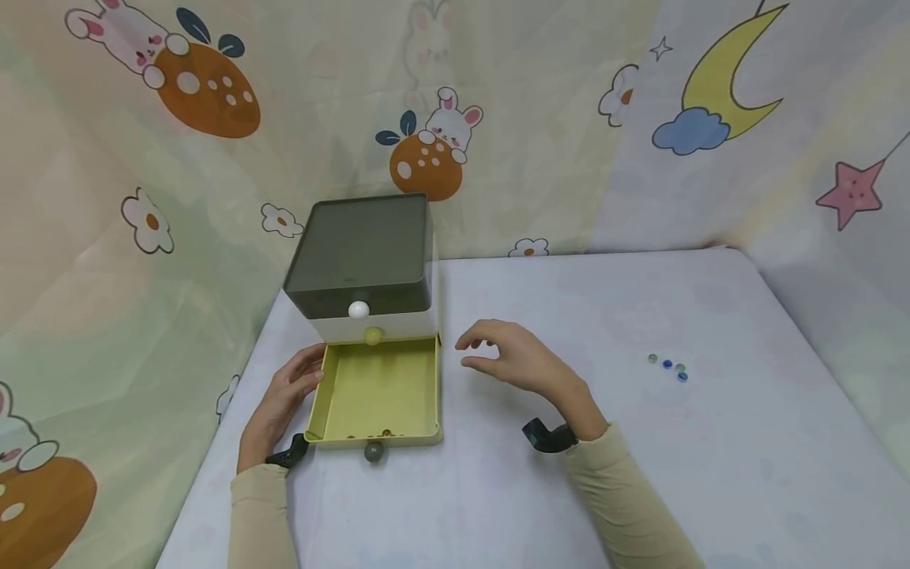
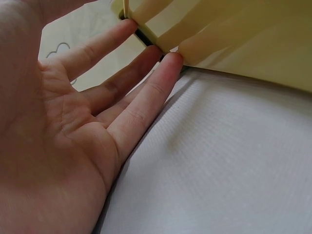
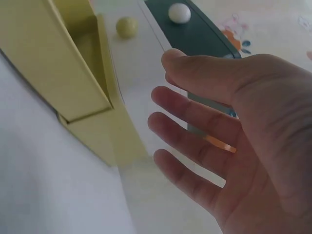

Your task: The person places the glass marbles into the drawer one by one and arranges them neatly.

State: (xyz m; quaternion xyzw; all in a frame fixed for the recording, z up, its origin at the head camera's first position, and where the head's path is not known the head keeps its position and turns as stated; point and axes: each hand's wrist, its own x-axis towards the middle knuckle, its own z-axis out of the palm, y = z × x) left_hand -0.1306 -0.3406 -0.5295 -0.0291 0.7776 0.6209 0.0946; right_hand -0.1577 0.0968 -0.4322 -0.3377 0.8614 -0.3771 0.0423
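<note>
A small cabinet with a dark green top (image 1: 359,241) has its yellow bottom drawer (image 1: 380,383) pulled out. Several tiny brown marbles (image 1: 387,432) show along the inside of the drawer's front wall. My left hand (image 1: 286,393) is at the drawer's left side; in the left wrist view its fingertips (image 2: 171,61) rest at the lower edge of the yellow unit, fingers nearly straight. Right of the drawer, my right hand (image 1: 522,356) is held above the table, fingers loosely bent and thumb apart. Nothing is between those fingers (image 3: 178,129) in the right wrist view.
Several green and blue glass marbles (image 1: 667,364) lie on the white tabletop (image 1: 711,466) to the right. Round knobs stick out in front: white (image 1: 359,309), yellow (image 1: 373,336) and dark green (image 1: 374,451). A printed cloth (image 1: 540,158) hangs behind the cabinet and at the sides.
</note>
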